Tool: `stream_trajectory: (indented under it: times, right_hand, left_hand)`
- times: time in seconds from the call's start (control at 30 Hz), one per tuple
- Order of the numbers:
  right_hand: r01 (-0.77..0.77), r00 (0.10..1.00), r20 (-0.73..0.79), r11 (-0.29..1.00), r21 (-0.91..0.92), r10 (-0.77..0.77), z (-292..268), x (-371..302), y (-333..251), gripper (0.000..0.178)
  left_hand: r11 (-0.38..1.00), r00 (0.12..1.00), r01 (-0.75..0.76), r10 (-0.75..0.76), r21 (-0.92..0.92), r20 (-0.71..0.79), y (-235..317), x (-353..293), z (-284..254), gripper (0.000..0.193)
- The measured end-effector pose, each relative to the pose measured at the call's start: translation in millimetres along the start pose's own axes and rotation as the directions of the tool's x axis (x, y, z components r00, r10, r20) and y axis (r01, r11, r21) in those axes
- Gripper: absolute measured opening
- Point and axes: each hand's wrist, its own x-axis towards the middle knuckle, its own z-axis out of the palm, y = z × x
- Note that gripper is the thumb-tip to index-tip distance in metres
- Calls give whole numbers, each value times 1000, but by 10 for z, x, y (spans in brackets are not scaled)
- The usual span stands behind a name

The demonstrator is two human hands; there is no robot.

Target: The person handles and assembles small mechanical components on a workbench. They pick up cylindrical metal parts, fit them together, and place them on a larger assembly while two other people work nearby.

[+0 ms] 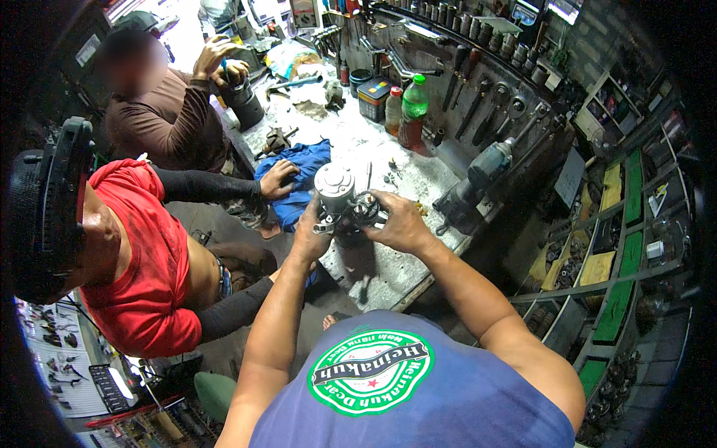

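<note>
Where the pale worktop [407, 261] stretches ahead, a rumpled blue cloth [308, 160] drapes over its left edge and a teal power tool [489, 164] lies near the right one. Over the near part, a silver starter motor [334, 183] is gripped from both sides: the left hand's [308, 235] fingers hold its left, the right hand's [403, 224] its right, by the dark solenoid [366, 207]. Farther back stands a green-capped bottle [415, 103].

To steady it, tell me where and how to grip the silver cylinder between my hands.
Grip the silver cylinder around its curved wall, probably from the left: that side looks bare above the left hand, while a smaller dark attachment and the right hand crowd its right.
</note>
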Motion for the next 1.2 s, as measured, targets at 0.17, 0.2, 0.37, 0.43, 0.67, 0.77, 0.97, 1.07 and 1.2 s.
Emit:
stream_trajectory:
  times: [0.17, 0.2, 0.37, 0.43, 0.67, 0.77, 0.97, 1.07, 1.2]
  right_hand:
    - [-1, 1000, 26, 999, 41, 0, -14, -85, 64, 76]
    - [-76, 997, 33, 997, 34, 75, -44, -128, 134, 78]
    - [-350, 932, -119, 936, -45, 343, -281, -364, 820, 79]
    - [-370, 926, -153, 913, -172, 346, -265, -443, 1066, 69]
    - [-370, 925, 2, 905, -209, 379, -169, -452, 1303, 42]
    - [-397, 918, -72, 901, -176, 390, -135, -496, 1251, 43]
    - [-373, 920, -208, 907, -196, 333, -103, -525, 1196, 37]
    - [-402, 894, -256, 910, -96, 368, -197, -397, 968, 34]
    - [-291, 912, -265, 949, 117, 313, -385, -232, 304, 31]
  left_hand:
    - [998, 998, -39, 42, -50, 47, -5, -6, -41, 95]
    - [996, 998, -5, 11, -88, 66, 16, -6, -27, 94]
    - [999, 1000, -21, 21, -30, 7, 99, -52, -13, 76]
    - [998, 998, -67, 67, 3, 8, 85, -45, -16, 84]
    - [999, 999, -30, 31, -41, 30, -93, 1, 3, 90]
    - [995, 998, -39, 43, -93, 41, -126, 9, 13, 89]
    - [999, 998, -54, 54, -3, 36, -74, -2, -4, 91]
    - [999, 1000, -12, 11, 38, 9, -33, -29, 4, 82]
    - [1000, 1000, -11, 11, 20, 5, 0, -37, 3, 86]
